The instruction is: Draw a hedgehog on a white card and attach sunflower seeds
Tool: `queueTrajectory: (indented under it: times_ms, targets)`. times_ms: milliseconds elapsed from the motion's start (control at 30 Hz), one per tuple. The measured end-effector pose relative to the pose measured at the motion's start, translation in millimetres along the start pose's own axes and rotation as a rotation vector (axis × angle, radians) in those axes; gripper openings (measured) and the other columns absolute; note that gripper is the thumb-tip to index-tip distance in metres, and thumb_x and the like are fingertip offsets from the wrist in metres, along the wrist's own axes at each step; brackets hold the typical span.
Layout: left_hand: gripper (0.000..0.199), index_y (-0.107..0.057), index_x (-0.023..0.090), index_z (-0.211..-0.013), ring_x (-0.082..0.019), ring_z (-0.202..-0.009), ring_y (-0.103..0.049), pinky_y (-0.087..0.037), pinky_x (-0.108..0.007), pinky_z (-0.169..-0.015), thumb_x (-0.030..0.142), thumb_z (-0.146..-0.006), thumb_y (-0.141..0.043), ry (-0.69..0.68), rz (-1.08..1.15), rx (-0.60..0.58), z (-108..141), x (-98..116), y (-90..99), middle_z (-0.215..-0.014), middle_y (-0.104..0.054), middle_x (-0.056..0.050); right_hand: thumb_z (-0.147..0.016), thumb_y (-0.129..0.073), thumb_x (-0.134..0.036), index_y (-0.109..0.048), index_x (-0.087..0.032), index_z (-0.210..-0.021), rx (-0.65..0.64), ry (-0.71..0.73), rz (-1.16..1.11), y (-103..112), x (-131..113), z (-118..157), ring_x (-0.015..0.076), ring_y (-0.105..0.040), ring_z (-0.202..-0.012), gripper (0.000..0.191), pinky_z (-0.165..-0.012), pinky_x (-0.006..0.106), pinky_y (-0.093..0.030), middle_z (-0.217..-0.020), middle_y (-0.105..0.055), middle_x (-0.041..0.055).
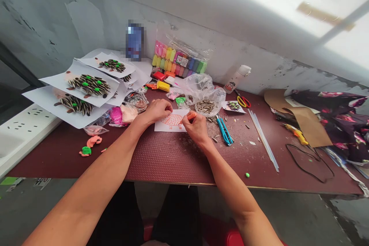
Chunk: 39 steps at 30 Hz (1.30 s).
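Note:
A white sheet of paper (159,127) lies on the dark red table, bearing an orange drawing (173,120) of a rounded body filled with small strokes and with short legs. My right hand (195,127) is closed around an orange pen (191,115) at the right side of the sheet. At the upper left of the sheet rests my left hand (159,110), its fingers bent over the paper's edge; whether anything is under the fingertips is hidden. Just right of my right hand are sunflower seeds (205,105) in a clear plastic bag and a teal cutter (224,130).
Sheets with seed hedgehogs (89,84) are stacked at the left, beside bags of pink clay (116,115). Behind stand packs of coloured clay (180,59) and a white bottle (238,78). Rightward lie scissors (243,101), glue sticks (263,140), a yellow glue gun (300,135) and its cable.

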<state>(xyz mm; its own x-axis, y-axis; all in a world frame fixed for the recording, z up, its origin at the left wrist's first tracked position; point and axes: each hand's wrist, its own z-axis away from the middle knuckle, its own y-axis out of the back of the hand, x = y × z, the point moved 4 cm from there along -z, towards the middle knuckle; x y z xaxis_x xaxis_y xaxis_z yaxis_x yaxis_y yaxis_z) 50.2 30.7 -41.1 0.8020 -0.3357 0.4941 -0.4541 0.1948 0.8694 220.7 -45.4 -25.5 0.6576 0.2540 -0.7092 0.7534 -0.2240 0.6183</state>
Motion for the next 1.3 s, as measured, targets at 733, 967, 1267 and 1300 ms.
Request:
queueTrajectory:
  times_ms: [733,967,1267,1300]
  targets:
    - [0.029,-0.083,0.021,-0.098,-0.026,-0.094,-0.073,-0.052,-0.033,-0.086,0.021,-0.081,-0.06,0.005,-0.008,-0.018,1.4,2.8,1.1,-0.1,-0.081,-0.008,-0.08,-0.053,-0.026,-0.053,-0.02,-0.055,-0.033,-0.025,-0.018,-0.5,0.7,0.5,0.0096,-0.04,-0.051,0.026,-0.053,0.024,-0.031,-0.052,-0.049,-0.0036]
    - [0.028,-0.083,0.022,-0.098,-0.025,-0.094,-0.073,-0.052,-0.032,-0.087,0.021,-0.081,-0.061,0.003,-0.012,-0.014,0.6,1.7,0.4,-0.099,-0.081,-0.007,-0.08,-0.053,-0.026,-0.052,-0.02,-0.054,-0.026,-0.013,-0.026,-0.1,-0.3,0.2,0.0095,-0.041,-0.05,0.027,-0.054,0.025,-0.032,-0.052,-0.05,-0.0036]
    - [0.028,-0.083,0.022,-0.095,-0.025,-0.092,-0.073,-0.052,-0.033,-0.088,0.021,-0.079,-0.061,-0.013,0.007,0.006,-1.1,-1.2,-2.6,-0.098,-0.081,-0.007,-0.08,-0.053,-0.026,-0.051,-0.02,-0.054,-0.02,0.0,0.004,-1.1,0.8,-0.2,0.0092,-0.042,-0.05,0.027,-0.054,0.024,-0.032,-0.052,-0.05,-0.0033]
    - [0.028,-0.083,0.022,-0.096,-0.025,-0.092,-0.073,-0.052,-0.033,-0.087,0.021,-0.079,-0.061,-0.014,0.006,0.004,-1.1,-1.2,-2.7,-0.098,-0.081,-0.007,-0.08,-0.053,-0.026,-0.052,-0.02,-0.054,-0.021,0.002,0.001,-1.1,0.8,-0.1,0.0092,-0.042,-0.05,0.027,-0.054,0.024,-0.032,-0.052,-0.05,-0.0033]
